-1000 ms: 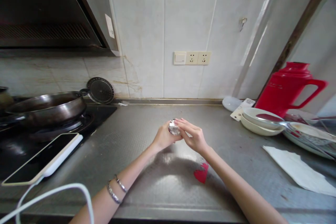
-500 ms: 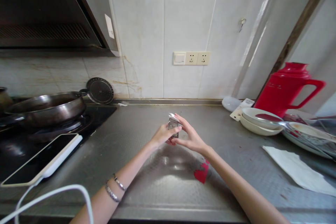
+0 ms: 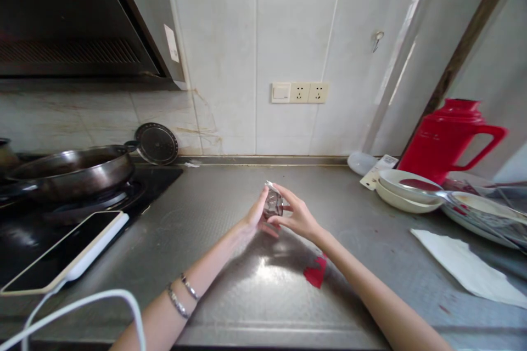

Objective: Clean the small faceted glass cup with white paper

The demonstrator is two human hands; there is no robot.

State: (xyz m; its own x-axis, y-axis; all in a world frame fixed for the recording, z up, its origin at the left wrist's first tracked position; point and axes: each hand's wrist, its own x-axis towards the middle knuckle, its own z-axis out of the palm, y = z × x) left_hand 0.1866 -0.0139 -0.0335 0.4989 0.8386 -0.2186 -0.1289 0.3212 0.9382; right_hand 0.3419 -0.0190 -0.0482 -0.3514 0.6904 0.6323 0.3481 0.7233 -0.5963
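Between my hands, above the steel counter, is a small clear greyish glass [image 3: 273, 204]. My left hand [image 3: 257, 214] holds its left side, thumb raised along it and the other fingers behind and below. My right hand [image 3: 297, 216] is closed round the other side, thumb low and fingertips at the top. A bit of white tissue [image 3: 269, 184] pokes out at the glass's upper end, by the right fingertips. How much of it is inside the glass I cannot tell. On the counter below lies a torn red scrap [image 3: 316, 272].
To the left, a pan [image 3: 78, 171] sits on the black stove, with a phone [image 3: 66, 252] and white cable in front. Stacked bowls [image 3: 407, 197], a red thermos [image 3: 444, 137] and a folded white paper towel [image 3: 465, 266] occupy the right. Wall sockets [image 3: 308, 92] are behind.
My left thumb has moved from across the front of the glass up to its left upper edge, and the glass has turned slightly. My right hand keeps nearly the same place.
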